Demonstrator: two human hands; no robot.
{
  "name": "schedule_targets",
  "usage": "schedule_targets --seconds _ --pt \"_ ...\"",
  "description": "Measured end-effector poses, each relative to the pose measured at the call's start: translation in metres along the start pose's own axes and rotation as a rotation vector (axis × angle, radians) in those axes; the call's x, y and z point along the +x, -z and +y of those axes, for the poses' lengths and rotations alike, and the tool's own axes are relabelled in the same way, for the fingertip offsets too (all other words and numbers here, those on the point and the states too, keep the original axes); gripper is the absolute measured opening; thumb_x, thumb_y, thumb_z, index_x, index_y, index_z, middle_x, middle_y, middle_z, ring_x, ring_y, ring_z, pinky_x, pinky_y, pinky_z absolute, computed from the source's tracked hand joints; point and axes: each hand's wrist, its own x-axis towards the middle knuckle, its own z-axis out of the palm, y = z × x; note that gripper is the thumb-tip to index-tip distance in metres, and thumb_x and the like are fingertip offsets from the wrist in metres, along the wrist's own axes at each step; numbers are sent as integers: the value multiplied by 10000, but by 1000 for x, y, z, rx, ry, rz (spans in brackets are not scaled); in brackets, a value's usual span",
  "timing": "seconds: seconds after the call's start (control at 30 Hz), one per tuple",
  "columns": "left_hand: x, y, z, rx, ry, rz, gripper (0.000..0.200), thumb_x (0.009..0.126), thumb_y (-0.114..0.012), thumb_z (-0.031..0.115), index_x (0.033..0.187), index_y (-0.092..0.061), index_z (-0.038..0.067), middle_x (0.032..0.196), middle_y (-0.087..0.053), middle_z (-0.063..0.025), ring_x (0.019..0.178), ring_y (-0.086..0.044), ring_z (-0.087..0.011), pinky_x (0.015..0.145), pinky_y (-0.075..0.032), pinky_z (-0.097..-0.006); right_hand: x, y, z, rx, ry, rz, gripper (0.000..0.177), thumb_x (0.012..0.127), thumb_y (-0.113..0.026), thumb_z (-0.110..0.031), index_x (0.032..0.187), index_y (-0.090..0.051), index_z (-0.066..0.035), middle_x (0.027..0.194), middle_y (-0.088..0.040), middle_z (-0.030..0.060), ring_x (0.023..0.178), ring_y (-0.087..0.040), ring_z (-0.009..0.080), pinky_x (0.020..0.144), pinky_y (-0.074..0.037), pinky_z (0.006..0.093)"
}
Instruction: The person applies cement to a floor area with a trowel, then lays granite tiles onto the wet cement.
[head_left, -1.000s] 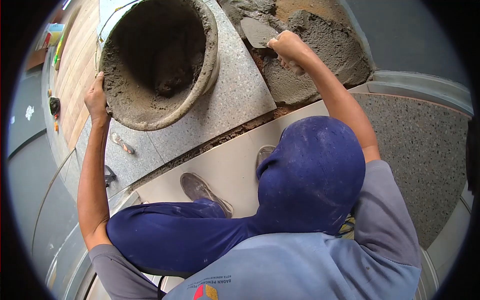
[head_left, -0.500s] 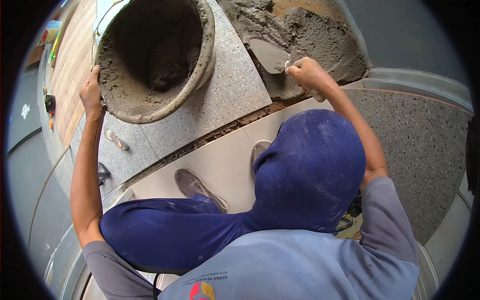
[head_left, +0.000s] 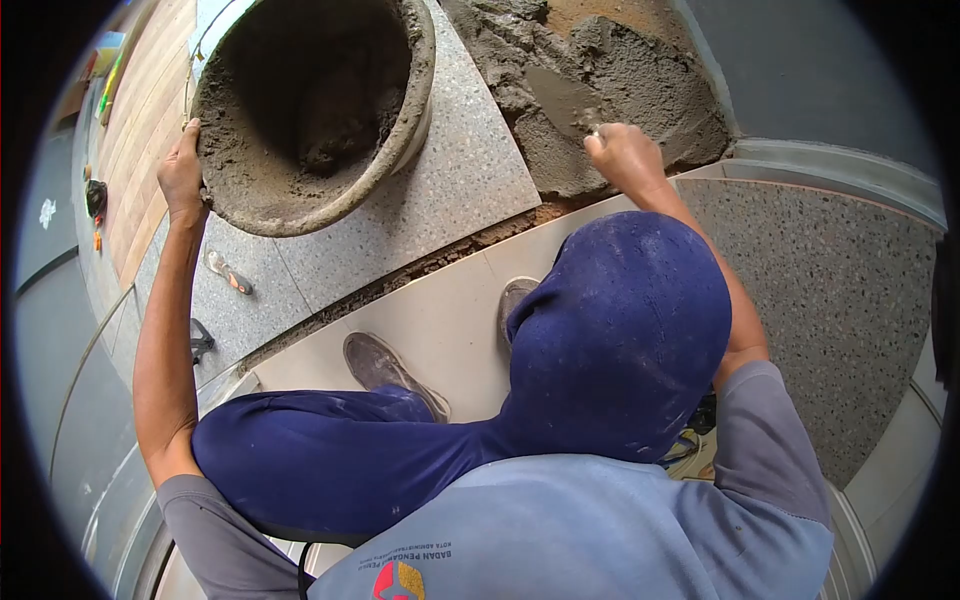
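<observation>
My left hand (head_left: pixel 182 175) is closed on the rim of a mortar-caked bucket (head_left: pixel 330 215), which tilts with its mouth toward me. Dark wet mortar lies inside the bucket. In my right hand (head_left: pixel 628 160) is the handle of a trowel (head_left: pixel 560 98), its blade flat against the bed of grey mortar (head_left: pixel 645 75) at the upper right. Mortar smears the blade, so its outline partly blends with the bed.
Speckled tiles (head_left: pixel 465 160) lie under the bucket, bordered by a rough gap. A small hand tool (head_left: pixel 228 272) rests on the tiles at left. My shoes (head_left: pixel 390 370) stand on pale tile. A loose dark speckled slab (head_left: pixel 800 290) is at right.
My right hand and the trowel have shifted slightly right across the mortar, and the blade looks more smeared. My left hand keeps its hold on the bucket, which sits slightly higher in view.
</observation>
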Motion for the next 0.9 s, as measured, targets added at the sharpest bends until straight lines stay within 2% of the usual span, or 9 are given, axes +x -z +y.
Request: schedule_targets --seconds 0.23,0.33,0.4,0.5,0.57,0.67,0.7,0.83,0.9 --pt "-7 -9 33 142 -55 48 390 942 -708 352 928 -774 -31 766 -657 32 695 -555 -67 676 -460 -250 -9 17 -1 -87 -10 7 332 914 -526 -274 897 -723 -7 883 -712 265 872 -709 424 793 -555 518" --pt "-12 -16 52 200 -115 67 435 926 -708 407 873 -766 -20 705 -610 33 668 -533 -80 655 -449 -274 -21 75 -11 -114 -16 237 330 959 -570 -339 925 -704 -40 851 -712 208 801 -710 381 728 -546 510" --pt "-13 -22 68 231 -163 60 446 921 -703 433 846 -762 -3 663 -584 17 658 -528 -93 646 -444 -290 -29 124 -31 103 13 358 292 975 -581 -342 945 -698 -77 804 -686 163 719 -681 301 664 -517 470" --pt "-27 -39 104 283 -255 28 438 919 -695 448 825 -761 25 618 -575 -18 641 -527 -120 640 -445 -315 -26 168 -75 -58 332 538 239 955 -614 -289 1031 -737 -98 908 -717 175 835 -704 337 732 -538 450" --pt "-44 -56 128 207 -346 30 432 916 -695 451 825 -767 35 607 -596 -35 620 -522 -145 639 -450 -334 -19 175 -117 -226 481 466 214 943 -599 -234 970 -731 -67 871 -712 174 822 -710 329 739 -549 448" --pt "-68 -73 159 96 -333 -66 385 933 -717 361 977 -765 -19 767 -720 -27 721 -618 -72 702 -493 -248 31 154 -147 -557 561 246 183 895 -568 -117 856 -707 -5 797 -697 184 774 -718 334 737 -571 456" --pt "-87 -79 183 39 -440 -33 292 921 -664 210 827 -661 -67 695 -646 -117 656 -591 -178 620 -474 -359 41 148 -152 -556 592 170 176 874 -570 -102 839 -708 0 792 -697 191 766 -716 343 734 -574 460" --pt "-102 -90 194 46 -411 -28 306 922 -675 229 849 -675 -68 695 -652 -104 655 -583 -169 622 -474 -355 43 123 -166 -614 681 -72 141 779 -613 -84 756 -743 -36 797 -737 155 779 -740 305 701 -586 430" --pt "-107 -92 198 91 -399 -2 314 918 -682 239 850 -675 -67 696 -653 -106 653 -584 -174 625 -476 -362 47 110 -155 -465 635 -108 151 761 -663 -157 816 -764 -58 822 -736 185 792 -742 316 763 -588 454"
